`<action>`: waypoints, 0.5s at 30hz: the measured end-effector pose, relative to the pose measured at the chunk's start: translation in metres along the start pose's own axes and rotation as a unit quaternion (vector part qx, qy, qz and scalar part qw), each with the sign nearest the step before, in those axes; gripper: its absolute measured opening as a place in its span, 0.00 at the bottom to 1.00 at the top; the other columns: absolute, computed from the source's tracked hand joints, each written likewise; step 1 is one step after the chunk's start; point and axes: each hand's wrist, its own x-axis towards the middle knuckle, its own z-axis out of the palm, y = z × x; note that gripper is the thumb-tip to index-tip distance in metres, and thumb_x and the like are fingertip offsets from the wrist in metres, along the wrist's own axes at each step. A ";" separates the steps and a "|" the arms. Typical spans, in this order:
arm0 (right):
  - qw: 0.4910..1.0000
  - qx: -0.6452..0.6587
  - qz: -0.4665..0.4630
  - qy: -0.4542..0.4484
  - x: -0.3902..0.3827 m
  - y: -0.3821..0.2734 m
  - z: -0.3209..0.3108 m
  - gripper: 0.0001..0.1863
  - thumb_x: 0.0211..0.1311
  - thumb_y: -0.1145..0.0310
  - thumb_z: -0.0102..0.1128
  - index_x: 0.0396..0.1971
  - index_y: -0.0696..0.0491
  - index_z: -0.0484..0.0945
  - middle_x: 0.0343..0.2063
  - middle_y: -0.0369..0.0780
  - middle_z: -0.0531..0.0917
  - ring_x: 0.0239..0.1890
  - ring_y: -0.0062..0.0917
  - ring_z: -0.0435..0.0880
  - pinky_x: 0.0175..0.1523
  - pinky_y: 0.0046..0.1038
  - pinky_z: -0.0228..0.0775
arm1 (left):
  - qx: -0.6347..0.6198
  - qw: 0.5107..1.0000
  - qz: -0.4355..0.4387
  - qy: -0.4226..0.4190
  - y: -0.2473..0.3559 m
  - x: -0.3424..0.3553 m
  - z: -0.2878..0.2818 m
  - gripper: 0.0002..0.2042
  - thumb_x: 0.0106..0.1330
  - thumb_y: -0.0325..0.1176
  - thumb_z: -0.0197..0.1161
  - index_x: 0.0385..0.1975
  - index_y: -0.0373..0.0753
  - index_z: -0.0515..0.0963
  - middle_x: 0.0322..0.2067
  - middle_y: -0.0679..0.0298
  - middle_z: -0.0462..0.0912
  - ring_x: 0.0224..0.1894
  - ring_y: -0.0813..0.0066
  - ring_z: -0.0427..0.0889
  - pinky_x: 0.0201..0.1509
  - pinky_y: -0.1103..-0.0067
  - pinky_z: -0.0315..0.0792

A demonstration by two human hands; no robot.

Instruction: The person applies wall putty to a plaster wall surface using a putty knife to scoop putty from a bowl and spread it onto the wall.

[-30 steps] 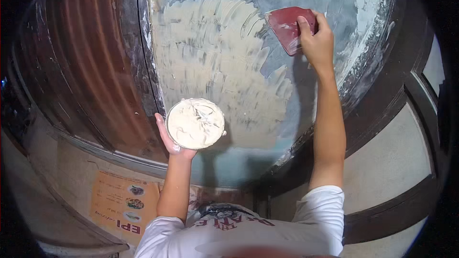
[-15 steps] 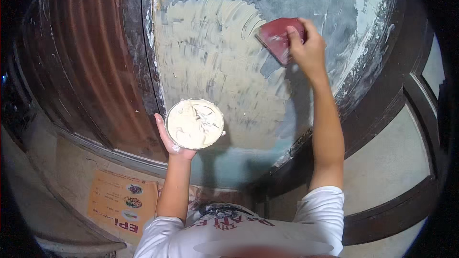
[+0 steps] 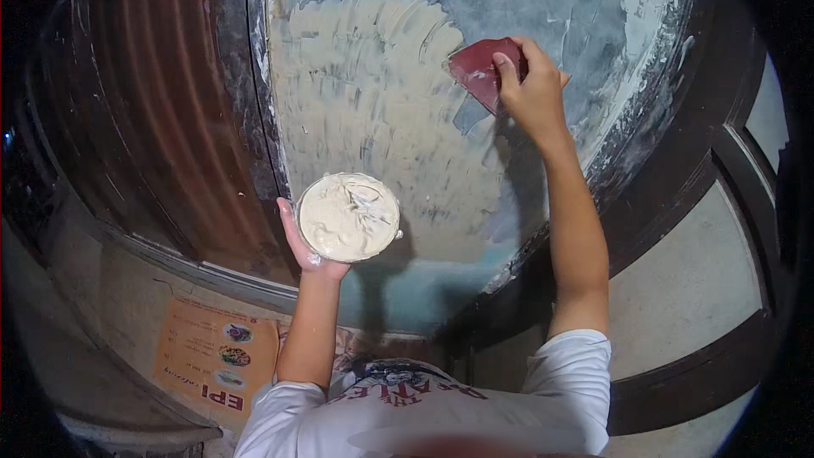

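Cream-coloured putty fills a round tub [image 3: 349, 217], which rests in my left hand [image 3: 309, 250], the thumb up along its left side. At the upper right my right hand [image 3: 534, 89] grips a dark red putty spreader [image 3: 480, 70], thumb on its near face. The spreader's edge lies at the right border of a broad cream putty layer [image 3: 365, 93] on the blue-grey wall [image 3: 543, 0]. Streaks of the wall colour show through the layer. My left fingers beneath the tub are mostly hidden.
Brown pleated cloth or panelling [image 3: 144, 102] stands left of a dark, paint-smeared frame [image 3: 242, 76]. Dark wooden framing with pale panels [image 3: 687, 263] curves along the right. An orange printed sheet [image 3: 212, 356] lies at lower left.
My right hand and the spreader have shifted slightly left and down, and the spreader is turned a little. The tub in my left hand has barely moved.
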 end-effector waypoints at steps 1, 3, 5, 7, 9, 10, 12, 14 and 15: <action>1.000 0.010 0.021 0.019 0.003 0.000 0.001 0.18 0.65 0.58 0.65 0.49 0.53 0.82 0.41 0.46 0.88 0.44 0.39 0.86 0.54 0.39 0.67 | 0.007 1.000 0.003 0.006 -0.002 0.000 0.000 0.45 0.69 0.73 0.45 0.69 0.34 0.69 0.66 0.51 0.73 0.67 0.49 0.73 0.71 0.53 0.67; 0.996 0.033 0.057 0.057 0.014 0.001 -0.005 0.17 0.66 0.58 0.64 0.47 0.53 0.82 0.41 0.47 0.88 0.45 0.42 0.86 0.55 0.42 0.65 | 0.013 1.000 0.001 0.001 -0.005 0.000 0.003 0.45 0.70 0.73 0.44 0.69 0.34 0.68 0.66 0.50 0.73 0.67 0.49 0.73 0.71 0.54 0.67; 0.992 0.076 0.076 0.065 0.017 0.010 -0.013 0.17 0.66 0.58 0.65 0.48 0.53 0.82 0.40 0.47 0.88 0.43 0.41 0.87 0.54 0.40 0.68 | 0.007 1.000 -0.002 0.011 -0.008 -0.002 0.008 0.45 0.69 0.73 0.44 0.69 0.35 0.68 0.66 0.51 0.73 0.67 0.49 0.72 0.71 0.53 0.66; 0.984 0.141 0.091 0.067 0.012 0.011 -0.015 0.18 0.65 0.58 0.66 0.48 0.54 0.82 0.37 0.47 0.89 0.39 0.40 0.88 0.50 0.35 0.73 | 0.023 1.000 0.005 0.018 -0.012 -0.004 0.008 0.46 0.68 0.74 0.44 0.70 0.36 0.67 0.67 0.51 0.72 0.67 0.49 0.71 0.71 0.52 0.66; 0.994 0.098 0.025 0.043 0.004 0.013 -0.005 0.18 0.66 0.58 0.66 0.48 0.55 0.82 0.37 0.47 0.89 0.39 0.40 0.88 0.51 0.35 0.73 | 0.026 0.999 0.008 0.029 -0.015 -0.006 0.010 0.46 0.68 0.74 0.44 0.70 0.37 0.67 0.67 0.51 0.71 0.68 0.49 0.71 0.71 0.52 0.66; 0.997 0.071 0.015 0.017 -0.001 0.007 -0.006 0.18 0.66 0.58 0.65 0.49 0.54 0.82 0.37 0.47 0.89 0.39 0.41 0.88 0.52 0.35 0.72 | 0.027 0.999 0.004 0.038 -0.017 -0.007 0.012 0.46 0.68 0.74 0.43 0.70 0.37 0.67 0.68 0.52 0.71 0.68 0.49 0.70 0.71 0.51 0.66; 0.996 0.082 0.017 0.027 0.003 0.010 -0.008 0.17 0.66 0.60 0.66 0.48 0.55 0.82 0.37 0.47 0.89 0.39 0.39 0.88 0.51 0.34 0.73 | 0.015 0.999 -0.005 0.045 -0.025 -0.006 0.017 0.46 0.68 0.74 0.43 0.71 0.37 0.66 0.69 0.52 0.70 0.69 0.48 0.69 0.71 0.51 0.65; 0.994 0.100 0.017 0.035 0.004 0.004 -0.014 0.16 0.66 0.62 0.66 0.48 0.55 0.82 0.37 0.46 0.88 0.39 0.37 0.88 0.49 0.34 0.74 | 0.001 0.999 -0.018 0.033 -0.029 -0.008 0.023 0.46 0.68 0.74 0.43 0.72 0.38 0.65 0.69 0.52 0.69 0.69 0.48 0.69 0.72 0.50 0.63; 0.983 0.179 0.044 -0.009 0.000 0.000 -0.024 0.14 0.66 0.65 0.66 0.47 0.56 0.82 0.37 0.46 0.88 0.38 0.35 0.88 0.48 0.33 0.75 | 0.006 1.000 -0.016 0.026 -0.033 -0.008 0.021 0.47 0.68 0.74 0.42 0.73 0.38 0.63 0.70 0.52 0.69 0.70 0.48 0.69 0.73 0.50 0.62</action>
